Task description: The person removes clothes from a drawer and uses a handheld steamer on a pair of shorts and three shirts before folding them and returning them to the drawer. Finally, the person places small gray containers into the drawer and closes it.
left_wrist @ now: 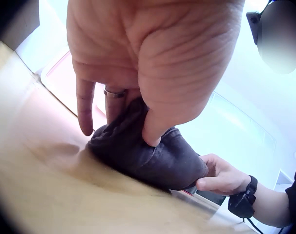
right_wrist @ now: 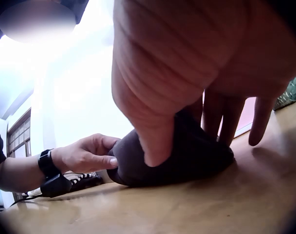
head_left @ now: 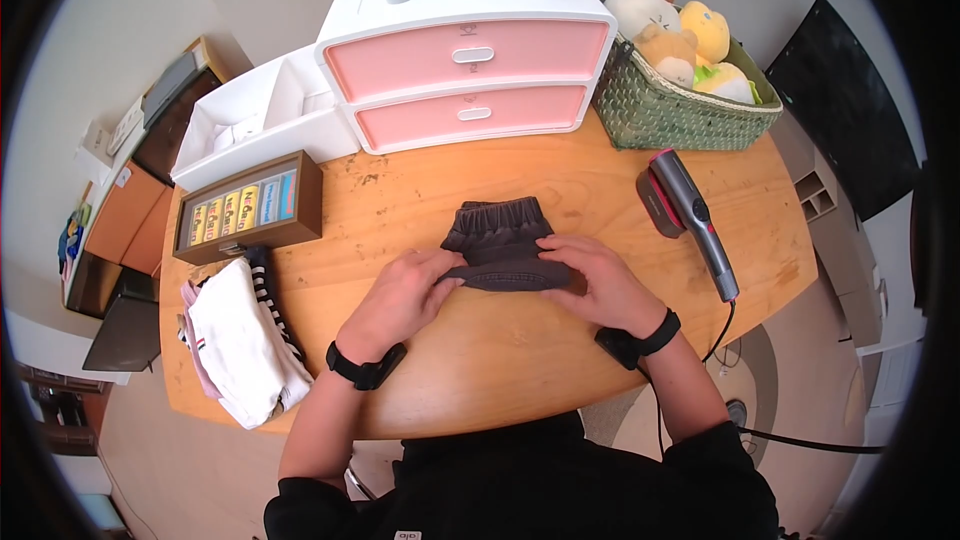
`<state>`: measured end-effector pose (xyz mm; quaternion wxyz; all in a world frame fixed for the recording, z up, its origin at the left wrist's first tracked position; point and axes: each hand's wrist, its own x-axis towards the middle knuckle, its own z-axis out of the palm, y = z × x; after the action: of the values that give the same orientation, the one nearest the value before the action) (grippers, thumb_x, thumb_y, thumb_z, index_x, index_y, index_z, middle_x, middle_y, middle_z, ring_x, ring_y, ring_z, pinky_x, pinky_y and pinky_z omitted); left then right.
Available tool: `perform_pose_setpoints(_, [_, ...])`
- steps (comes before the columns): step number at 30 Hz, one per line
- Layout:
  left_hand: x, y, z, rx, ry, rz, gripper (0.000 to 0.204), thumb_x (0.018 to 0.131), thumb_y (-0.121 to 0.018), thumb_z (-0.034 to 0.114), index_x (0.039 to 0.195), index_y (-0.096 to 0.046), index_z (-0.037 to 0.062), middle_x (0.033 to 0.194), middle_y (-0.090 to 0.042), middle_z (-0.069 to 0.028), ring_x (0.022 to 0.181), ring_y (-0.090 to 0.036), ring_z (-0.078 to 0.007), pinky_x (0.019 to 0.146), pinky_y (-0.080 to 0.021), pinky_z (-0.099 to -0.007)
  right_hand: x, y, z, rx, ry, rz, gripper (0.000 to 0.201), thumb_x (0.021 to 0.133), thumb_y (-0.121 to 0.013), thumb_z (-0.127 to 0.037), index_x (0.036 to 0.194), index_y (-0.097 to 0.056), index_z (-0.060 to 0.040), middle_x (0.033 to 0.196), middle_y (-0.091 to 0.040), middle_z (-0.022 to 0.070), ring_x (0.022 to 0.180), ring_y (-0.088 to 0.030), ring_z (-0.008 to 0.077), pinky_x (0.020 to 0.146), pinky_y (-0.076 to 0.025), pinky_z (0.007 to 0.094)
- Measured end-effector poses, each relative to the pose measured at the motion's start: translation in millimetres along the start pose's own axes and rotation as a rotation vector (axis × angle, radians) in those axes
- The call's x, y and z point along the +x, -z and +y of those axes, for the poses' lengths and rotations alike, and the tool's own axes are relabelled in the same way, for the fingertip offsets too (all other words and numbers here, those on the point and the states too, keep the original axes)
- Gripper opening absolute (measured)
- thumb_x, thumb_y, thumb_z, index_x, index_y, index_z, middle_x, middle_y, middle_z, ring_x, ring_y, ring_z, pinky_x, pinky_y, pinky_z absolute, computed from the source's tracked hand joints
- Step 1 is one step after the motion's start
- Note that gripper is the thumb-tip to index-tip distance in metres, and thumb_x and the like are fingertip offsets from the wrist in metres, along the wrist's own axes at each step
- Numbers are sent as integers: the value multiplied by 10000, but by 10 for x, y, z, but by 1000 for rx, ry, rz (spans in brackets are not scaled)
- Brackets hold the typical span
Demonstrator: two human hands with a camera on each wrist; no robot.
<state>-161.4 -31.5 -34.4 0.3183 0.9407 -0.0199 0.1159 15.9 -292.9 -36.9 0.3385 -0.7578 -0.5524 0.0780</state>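
A dark grey garment [head_left: 503, 245] with a gathered elastic band at its far end lies folded at the middle of the wooden table. The left hand [head_left: 408, 292] pinches its near left corner, thumb on the near side and fingers behind. At the near right corner the right hand [head_left: 603, 287] grips the cloth the same way. In the left wrist view the thumb presses the garment [left_wrist: 148, 158] and a ring shows on one finger. The right wrist view has the thumb against the dark cloth [right_wrist: 187, 156], its near edge raised in a thick fold.
Folded clothes [head_left: 240, 345] and a brown case [head_left: 250, 208] lie at the left. Behind stand a white tray [head_left: 260, 110], a pink drawer unit [head_left: 470, 60] and a green basket [head_left: 680, 110] of plush toys. A corded handheld appliance [head_left: 690, 215] lies at the right.
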Motion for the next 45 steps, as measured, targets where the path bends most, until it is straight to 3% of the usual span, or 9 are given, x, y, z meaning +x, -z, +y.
perform_pose_setpoints(4, [116,56,25,-163,215,-52,189,948,-739,91,1103,-680,0,884,-711,-202,780,-687,-367,715,-546,-447,25,-26,-78,5,-60,69,334,897,-812,-116,1184,-693,8,1196,-738,143,1125,-689,298,973,-538,392])
perform_pose_setpoints(7, [205,-1,-151,-372,349,-17,214,965,-750,103,1119,-650,-7,786,-701,-152,696,-671,-244,647,-529,-382,103,-183,245,405,-313,132,268,941,-795,-220,925,-636,-4,793,-641,91,711,-552,190,703,-485,342])
perform_pose_setpoints(14, [499,12,-250,-487,688,81,488,934,-831,195,1277,-542,5,802,-677,-88,637,-638,-138,523,-498,-303,346,-169,389,330,-468,137,409,945,-796,-292,745,-581,-6,557,-502,12,556,-421,98,538,-383,325])
perform_pose_setpoints(18, [542,-32,-317,-418,696,185,614,891,-874,238,1329,-529,-19,856,-683,-118,620,-649,-166,462,-501,-305,456,-129,350,211,-575,117,434,875,-837,-330,736,-597,4,624,-580,37,590,-514,120,551,-427,341])
perform_pose_setpoints(26, [627,122,-466,-353,551,-231,634,910,-838,234,1439,-567,15,1092,-735,-181,874,-715,-215,765,-589,-344,617,-103,404,682,-692,60,342,756,-914,-199,901,-709,33,823,-677,42,738,-648,165,668,-530,332])
perform_pose_setpoints(34, [492,367,-68,-366,395,-815,678,845,-750,98,1482,-540,-2,1089,-743,-136,945,-681,-198,857,-546,-321,411,-35,101,706,-546,-418,369,787,-896,-98,1093,-751,49,961,-769,50,846,-714,113,783,-565,260])
perform_pose_setpoints(41, [120,338,197,-279,-67,-504,866,778,-907,265,1489,-506,-21,1314,-660,-209,1149,-665,-274,993,-526,-368,442,119,-238,539,-243,-419,389,832,-864,-106,1167,-719,29,1046,-762,84,975,-712,166,905,-564,338])
perform_pose_setpoints(44, [215,284,385,-539,246,-491,933,723,-982,336,1456,-534,-29,1270,-683,-196,1151,-670,-261,993,-530,-363,555,123,-346,502,-128,-379,384,854,-852,-124,1186,-716,14,1081,-755,88,1017,-708,178,926,-562,352])
perform_pose_setpoints(45, [208,284,412,-518,213,-459,687,780,-937,316,1299,-644,-24,1078,-747,-148,979,-723,-244,875,-564,-359,602,119,-375,485,-94,-361,378,863,-846,-130,1189,-716,10,1090,-753,88,1027,-707,181,930,-562,355])
